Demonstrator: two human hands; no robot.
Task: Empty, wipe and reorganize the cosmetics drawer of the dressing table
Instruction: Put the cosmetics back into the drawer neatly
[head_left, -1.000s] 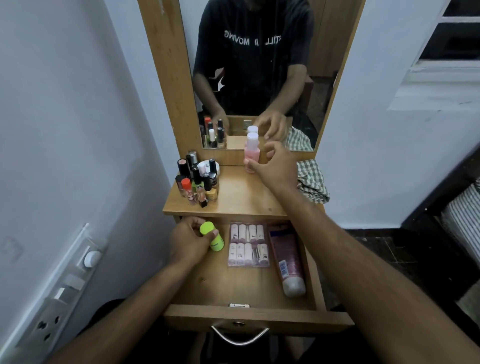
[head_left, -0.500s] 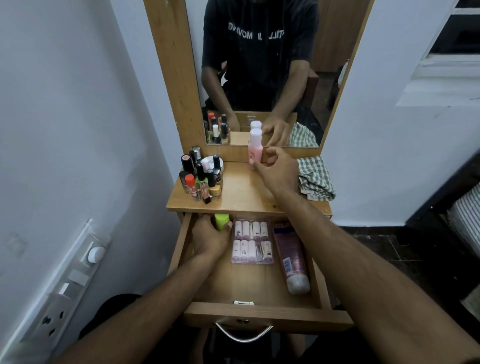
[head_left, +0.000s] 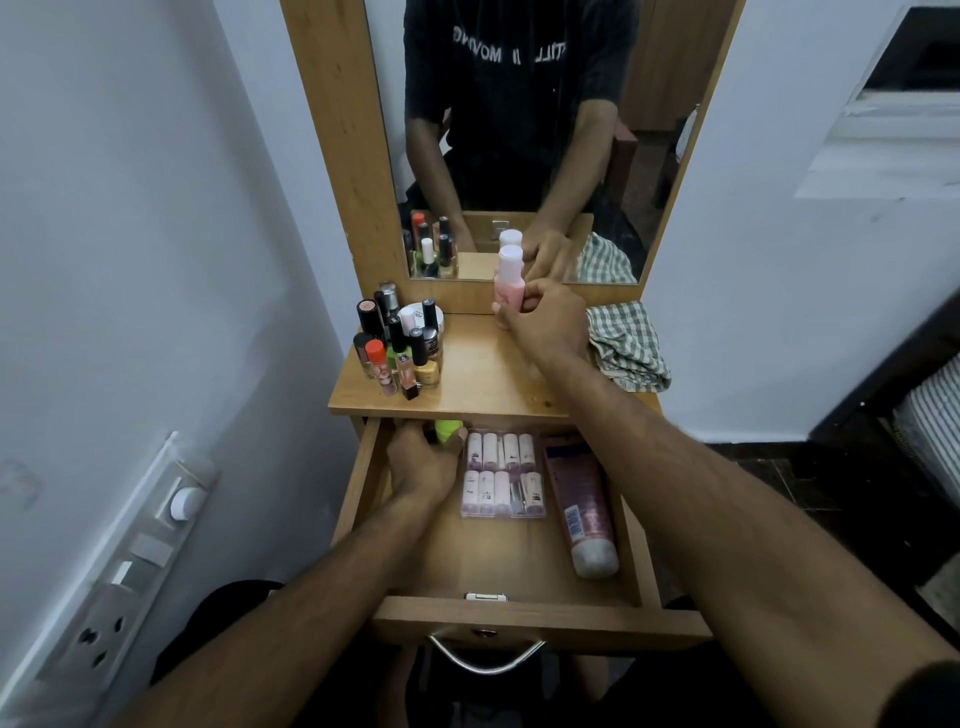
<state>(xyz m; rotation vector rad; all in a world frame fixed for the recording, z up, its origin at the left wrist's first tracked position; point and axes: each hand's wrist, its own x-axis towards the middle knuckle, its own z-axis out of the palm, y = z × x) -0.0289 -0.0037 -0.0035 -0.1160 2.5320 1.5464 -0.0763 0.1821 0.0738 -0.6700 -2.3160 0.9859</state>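
Since a second ago my left hand (head_left: 423, 462) has carried the lime-green bottle (head_left: 448, 430) to the back left corner of the open drawer (head_left: 519, 571), under the worktop (head_left: 488, 379) edge, my fingers curled round it. My right hand (head_left: 550, 322) stays on the pink bottle (head_left: 506, 291), which stands on the worktop against the mirror (head_left: 519, 130), thumb and fingers pinching its body. Inside the drawer, just right of my left hand, lies the clear pack of small pink tubes (head_left: 503, 475), and right of that pack the pink tube with the white cap (head_left: 584, 512). Left of the pink bottle the cluster of nail polish bottles (head_left: 402, 345) stands, and right of it the checked cloth (head_left: 626, 345) lies crumpled.
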